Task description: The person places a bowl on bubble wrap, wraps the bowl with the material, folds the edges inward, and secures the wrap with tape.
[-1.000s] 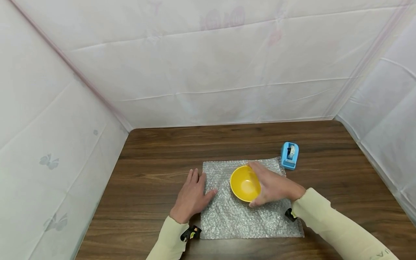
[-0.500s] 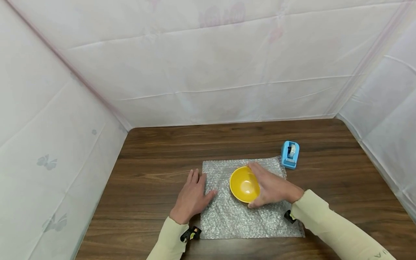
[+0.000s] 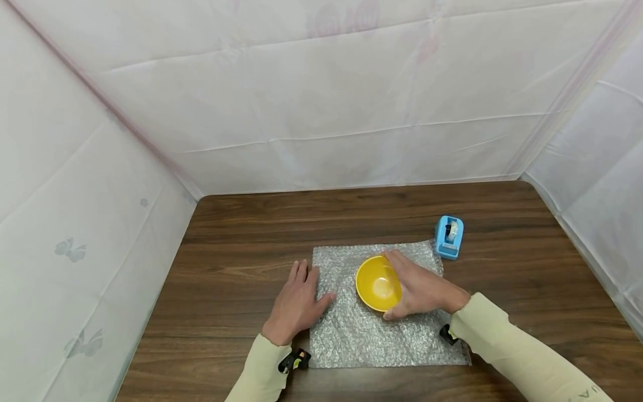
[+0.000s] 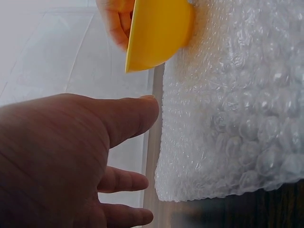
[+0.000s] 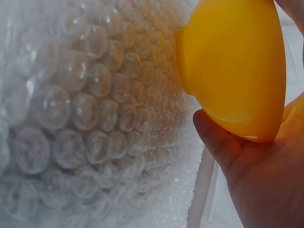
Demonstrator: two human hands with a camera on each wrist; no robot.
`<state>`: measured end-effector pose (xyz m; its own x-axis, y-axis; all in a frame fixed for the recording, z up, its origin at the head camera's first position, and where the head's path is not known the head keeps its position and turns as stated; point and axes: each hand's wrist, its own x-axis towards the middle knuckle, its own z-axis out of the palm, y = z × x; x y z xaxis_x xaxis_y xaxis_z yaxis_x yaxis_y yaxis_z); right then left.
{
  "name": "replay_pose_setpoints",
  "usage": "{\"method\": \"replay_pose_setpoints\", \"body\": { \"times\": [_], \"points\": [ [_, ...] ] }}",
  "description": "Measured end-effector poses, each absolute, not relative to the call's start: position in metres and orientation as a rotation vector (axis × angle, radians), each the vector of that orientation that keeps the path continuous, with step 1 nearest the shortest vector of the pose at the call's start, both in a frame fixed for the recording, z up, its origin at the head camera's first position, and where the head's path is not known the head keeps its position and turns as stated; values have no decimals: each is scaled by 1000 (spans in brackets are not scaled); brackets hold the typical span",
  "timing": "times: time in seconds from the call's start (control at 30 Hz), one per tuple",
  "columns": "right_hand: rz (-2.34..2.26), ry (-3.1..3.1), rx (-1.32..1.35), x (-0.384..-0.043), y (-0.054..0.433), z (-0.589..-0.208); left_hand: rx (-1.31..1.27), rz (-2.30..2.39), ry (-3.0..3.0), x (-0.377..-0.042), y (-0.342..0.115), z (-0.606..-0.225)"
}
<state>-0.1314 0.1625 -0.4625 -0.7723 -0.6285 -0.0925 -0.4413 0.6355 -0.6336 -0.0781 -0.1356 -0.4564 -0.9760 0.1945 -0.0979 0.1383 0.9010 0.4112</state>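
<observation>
A yellow bowl (image 3: 378, 283) stands upright near the middle of a sheet of bubble wrap (image 3: 351, 340), its foot against the bubbles in the right wrist view. My right hand (image 3: 419, 287) grips the bowl from the right, thumb at the near side and fingers at the far side of the rim. On the left edge of the sheet lies my left hand (image 3: 297, 304), palm down, its fingers straight and the thumb spread over the wrap. In the left wrist view, the bowl (image 4: 161, 33) is beyond the left thumb.
A blue tape dispenser (image 3: 449, 237) stands at the sheet's far right corner. The brown wooden table (image 3: 241, 234) is enclosed by white sheeting (image 3: 301, 111) at the back and both sides. Black bands (image 3: 294, 362) circle the wrists.
Hands, bowl and bubble wrap hold their places on the table. Only the head view has shifted very slightly.
</observation>
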Motion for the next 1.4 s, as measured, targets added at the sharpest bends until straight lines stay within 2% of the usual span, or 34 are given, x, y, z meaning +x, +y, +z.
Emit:
{"method": "replay_pose_setpoints", "body": {
  "times": [1.4],
  "points": [
    [-868,2543,-813,-131,164,-468,258,645,2877,-75,-137,-460]
  ]
}}
